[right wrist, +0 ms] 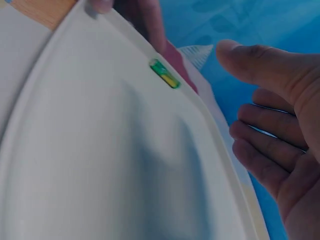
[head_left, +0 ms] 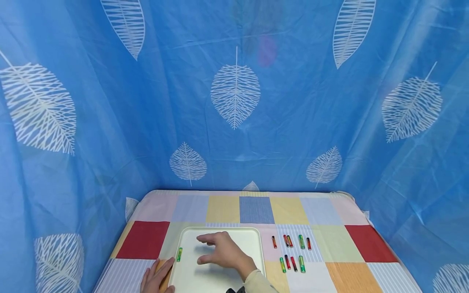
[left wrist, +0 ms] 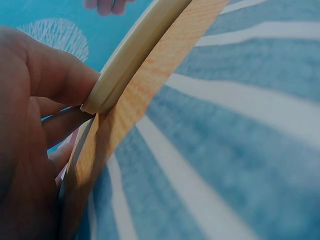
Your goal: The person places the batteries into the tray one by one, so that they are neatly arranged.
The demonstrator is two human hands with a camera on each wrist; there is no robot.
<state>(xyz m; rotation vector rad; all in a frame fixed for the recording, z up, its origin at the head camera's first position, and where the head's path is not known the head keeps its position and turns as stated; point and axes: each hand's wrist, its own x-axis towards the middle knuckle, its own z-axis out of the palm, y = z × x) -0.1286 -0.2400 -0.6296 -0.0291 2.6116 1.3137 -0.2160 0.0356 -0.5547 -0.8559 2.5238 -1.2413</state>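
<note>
I have the right hand (head_left: 223,252) over the tray (head_left: 245,240), its grip wide: thumb and fingers stand apart and hold nothing, and their shadow falls on the pale base. The left hand (head_left: 152,283) is at the tray's left side, its grip narrow on the rim, thumb on top and fingers outside.

One green battery (head_left: 179,254) lies in the tray, just beside the left rim and near the left hand. To the tray's right, well apart from my left side, nine more lie in two loose rows on the patchwork surface (head_left: 256,209): six red batteries (head_left: 294,263) and three other green ones. Behind hangs a blue curtain (head_left: 256,154) with white leaves.
</note>
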